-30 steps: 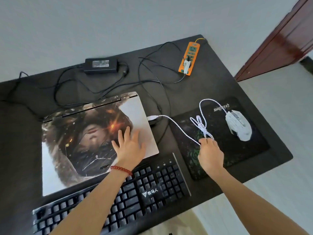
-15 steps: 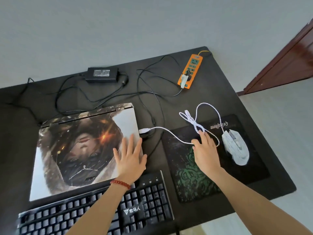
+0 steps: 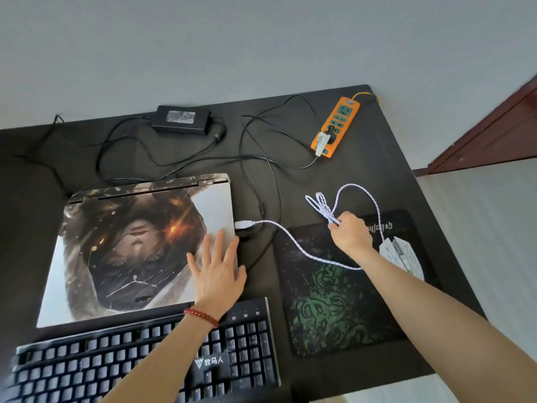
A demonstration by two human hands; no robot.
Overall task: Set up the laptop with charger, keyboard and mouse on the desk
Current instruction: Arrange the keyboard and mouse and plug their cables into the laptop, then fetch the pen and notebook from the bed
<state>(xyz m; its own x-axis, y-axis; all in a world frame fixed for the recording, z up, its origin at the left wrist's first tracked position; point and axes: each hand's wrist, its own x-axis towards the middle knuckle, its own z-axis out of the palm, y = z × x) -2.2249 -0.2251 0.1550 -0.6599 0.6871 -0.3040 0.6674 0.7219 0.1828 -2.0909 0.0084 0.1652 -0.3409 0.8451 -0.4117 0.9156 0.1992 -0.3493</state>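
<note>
Right now my right hand [image 3: 350, 232] pinches the bundled white braided mouse cable [image 3: 322, 206] just left of the white angular mouse [image 3: 402, 255] on the dark mat, while my flat, spread left hand [image 3: 218, 274] presses the closed picture-covered laptop [image 3: 139, 245].

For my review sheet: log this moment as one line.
left hand flat on closed laptop | right hand pinching bundled mouse cable | USB plugged in

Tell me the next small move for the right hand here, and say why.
Probably set the bundled white cable down behind the mouse pad. The right hand pinches the bundle, its USB plug already sits at the closed laptop, and slack crosses the pad where the mouse moves.
</note>
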